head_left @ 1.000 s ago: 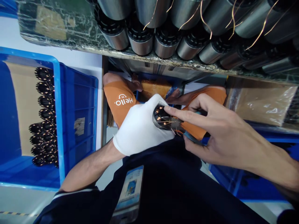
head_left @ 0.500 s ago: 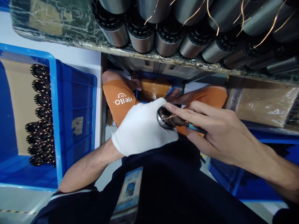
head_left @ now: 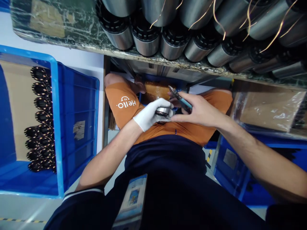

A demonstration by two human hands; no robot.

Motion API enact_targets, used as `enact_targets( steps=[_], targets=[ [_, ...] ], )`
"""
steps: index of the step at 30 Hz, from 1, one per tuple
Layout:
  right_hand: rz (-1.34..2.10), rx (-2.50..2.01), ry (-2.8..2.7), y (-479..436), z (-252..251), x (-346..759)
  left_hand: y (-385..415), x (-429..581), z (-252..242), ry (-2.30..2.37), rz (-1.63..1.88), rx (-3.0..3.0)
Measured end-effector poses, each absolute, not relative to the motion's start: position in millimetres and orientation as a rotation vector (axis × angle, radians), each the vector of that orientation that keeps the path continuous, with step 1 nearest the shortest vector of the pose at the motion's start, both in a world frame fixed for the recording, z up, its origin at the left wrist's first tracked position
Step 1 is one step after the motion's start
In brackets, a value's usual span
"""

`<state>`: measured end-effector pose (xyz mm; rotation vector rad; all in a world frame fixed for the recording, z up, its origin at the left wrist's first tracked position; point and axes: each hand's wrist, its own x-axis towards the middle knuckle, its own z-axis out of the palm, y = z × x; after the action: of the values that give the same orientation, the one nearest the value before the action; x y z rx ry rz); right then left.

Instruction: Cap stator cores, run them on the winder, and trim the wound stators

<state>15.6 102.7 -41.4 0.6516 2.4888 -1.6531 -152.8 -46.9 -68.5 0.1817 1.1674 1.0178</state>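
Note:
My left hand [head_left: 149, 116], in a white glove, is closed around a short metal stator [head_left: 162, 111] held low over my lap. My bare right hand [head_left: 199, 111] grips a small pair of cutters [head_left: 180, 99] with blue handles, jaws pointing up and left. Its fingertips touch the right side of the stator. My orange shorts and dark shirt lie under both hands.
A bench edge [head_left: 96, 48] runs across the top, loaded with several steel motor stators [head_left: 172, 41] trailing copper leads. A blue crate [head_left: 56, 121] on the left holds several black wound cores [head_left: 39, 127]. Another blue crate [head_left: 240, 182] sits lower right. A phone [head_left: 133, 198] rests on my chest.
Both hands have dropped away from the camera toward my lap. The cutters, earlier at the stator's wires, have lifted clear and now point upward. The stator's open end has turned away from view.

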Motion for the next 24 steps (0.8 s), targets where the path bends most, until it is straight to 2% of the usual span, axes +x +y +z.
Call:
enact_targets(
  steps=[3,6,9,11,14,18,21,24],
  targets=[
    [-1.651,0.663,2.583,91.9,-34.1,10.4,-57.2,-145.1,-60.4,0.982,1.089,0.050],
    [-1.898,0.713,2.354,95.2,-30.3,7.7,-75.3,-142.0,-51.9,1.067,1.150,0.203],
    [-2.229,0.768,1.876,102.3,-28.8,10.2,-96.6,-146.1,-46.5,1.666,1.260,0.932],
    [-2.321,0.727,1.676,101.8,-25.2,11.5,-105.9,-151.6,-41.8,1.969,1.204,1.463],
    [-2.365,0.649,1.582,93.7,-16.1,8.8,-109.9,-158.9,-30.7,1.989,1.080,1.888],
    [-2.353,0.701,1.570,85.3,-12.8,1.8,-121.8,-165.4,-7.5,1.997,1.090,1.781],
    [-2.279,0.939,1.668,88.1,-25.9,1.6,-156.5,-192.4,9.8,2.251,1.126,1.518],
    [-2.118,1.125,1.765,91.8,-41.8,8.6,-205.9,-263.8,14.6,2.558,1.242,1.442]
  ],
)
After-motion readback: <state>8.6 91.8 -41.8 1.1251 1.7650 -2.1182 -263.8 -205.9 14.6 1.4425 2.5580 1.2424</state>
